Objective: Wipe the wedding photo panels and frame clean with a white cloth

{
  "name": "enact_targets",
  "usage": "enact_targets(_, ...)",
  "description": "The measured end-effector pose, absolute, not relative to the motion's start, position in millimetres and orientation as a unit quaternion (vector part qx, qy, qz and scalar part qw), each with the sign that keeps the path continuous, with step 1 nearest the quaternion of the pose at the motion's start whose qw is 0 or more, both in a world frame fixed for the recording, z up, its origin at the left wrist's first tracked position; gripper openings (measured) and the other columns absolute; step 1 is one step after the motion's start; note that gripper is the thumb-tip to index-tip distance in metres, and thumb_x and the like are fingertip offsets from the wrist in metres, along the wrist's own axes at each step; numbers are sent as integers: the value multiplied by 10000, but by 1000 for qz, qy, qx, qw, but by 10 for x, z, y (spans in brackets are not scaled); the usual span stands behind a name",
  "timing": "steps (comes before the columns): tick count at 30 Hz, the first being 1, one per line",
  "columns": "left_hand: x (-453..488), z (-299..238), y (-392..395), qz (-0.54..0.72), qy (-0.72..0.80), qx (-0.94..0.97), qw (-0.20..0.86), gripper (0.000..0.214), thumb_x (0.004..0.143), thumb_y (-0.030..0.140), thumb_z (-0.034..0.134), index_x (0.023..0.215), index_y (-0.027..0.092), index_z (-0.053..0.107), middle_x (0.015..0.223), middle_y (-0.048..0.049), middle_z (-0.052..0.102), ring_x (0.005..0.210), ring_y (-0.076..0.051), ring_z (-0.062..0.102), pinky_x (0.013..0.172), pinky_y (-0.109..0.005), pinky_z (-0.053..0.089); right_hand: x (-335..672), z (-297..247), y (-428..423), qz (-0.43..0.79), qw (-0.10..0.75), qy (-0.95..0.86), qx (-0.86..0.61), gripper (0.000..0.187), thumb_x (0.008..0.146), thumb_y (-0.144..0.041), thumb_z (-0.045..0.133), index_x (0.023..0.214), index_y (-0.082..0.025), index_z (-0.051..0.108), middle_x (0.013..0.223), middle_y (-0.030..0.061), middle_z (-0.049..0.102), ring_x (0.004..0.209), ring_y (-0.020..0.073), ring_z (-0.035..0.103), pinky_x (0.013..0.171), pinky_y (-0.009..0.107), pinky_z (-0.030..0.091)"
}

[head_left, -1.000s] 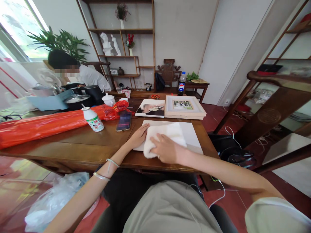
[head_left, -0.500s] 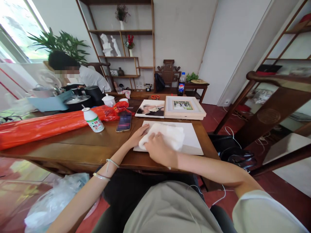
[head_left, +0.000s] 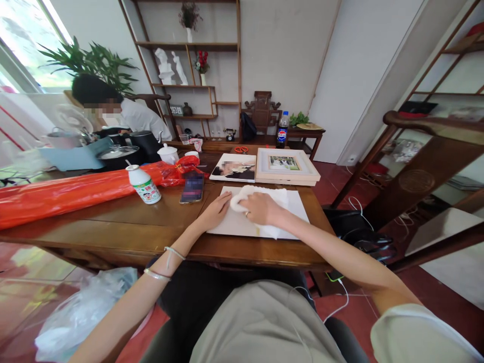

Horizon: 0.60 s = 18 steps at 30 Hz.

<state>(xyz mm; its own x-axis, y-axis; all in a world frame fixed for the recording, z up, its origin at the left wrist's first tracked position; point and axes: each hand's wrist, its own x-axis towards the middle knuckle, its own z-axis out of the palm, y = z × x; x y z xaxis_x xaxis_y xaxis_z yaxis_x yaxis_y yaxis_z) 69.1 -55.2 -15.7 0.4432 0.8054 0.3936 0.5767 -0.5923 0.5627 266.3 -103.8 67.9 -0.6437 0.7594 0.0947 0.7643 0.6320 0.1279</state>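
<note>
A flat white board [head_left: 227, 225] lies near the front edge of the wooden table [head_left: 162, 227]. My right hand [head_left: 261, 207] is closed on a white cloth [head_left: 279, 197], pressing a bunched part of it onto the board; the rest of the cloth trails to the right. At the board's left edge, my left hand [head_left: 217, 210] lies flat with its fingers stretched out, holding nothing. Behind the board are a photo print [head_left: 233, 169] and a pale frame [head_left: 313, 174] with a small picture inside.
Left of the board lie a phone [head_left: 191, 188], a white bottle [head_left: 144, 185] and a long red plastic-wrapped roll [head_left: 75, 194]. A cola bottle [head_left: 282, 132] and orange-handled scissors [head_left: 241, 149] are farther back. Another person [head_left: 139, 118] sits at the far left.
My right hand has moved the cloth away from me across the board, bunching it farther back. My left hand stays at the board's left side, now clear of the cloth.
</note>
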Motion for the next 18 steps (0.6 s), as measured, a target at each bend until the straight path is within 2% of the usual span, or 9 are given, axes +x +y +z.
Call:
enact_targets(7, 703, -92, -602, 314, 427, 839, 119, 416, 860, 237, 363, 1201, 73, 535, 1311, -159, 493, 1237, -252, 438, 1071, -408, 299, 2603, 628, -302, 26, 116, -898, -424, 356, 905, -354, 364, 1080, -142, 591, 1093, 127, 635, 1009, 256, 558, 833, 315, 389)
enact_targets(14, 713, -13, -641, 317, 408, 847, 121, 361, 856, 196, 360, 1138, 124, 574, 1198, -127, 569, 1132, -248, 517, 997, -402, 381, 2122, 652, -30, 103, 116, -904, -399, 390, 887, -380, 391, 1146, -140, 556, 1172, 124, 595, 1015, 246, 558, 821, 308, 414)
enact_targets(18, 705, -31, -631, 311, 411, 849, 119, 387, 864, 213, 347, 1171, 100, 553, 1238, -141, 546, 1171, -245, 492, 1025, -401, 354, 2247, 687, -132, 77, 106, -904, -407, 381, 892, -366, 368, 1130, -139, 560, 1139, 141, 605, 1008, 262, 558, 800, 322, 411)
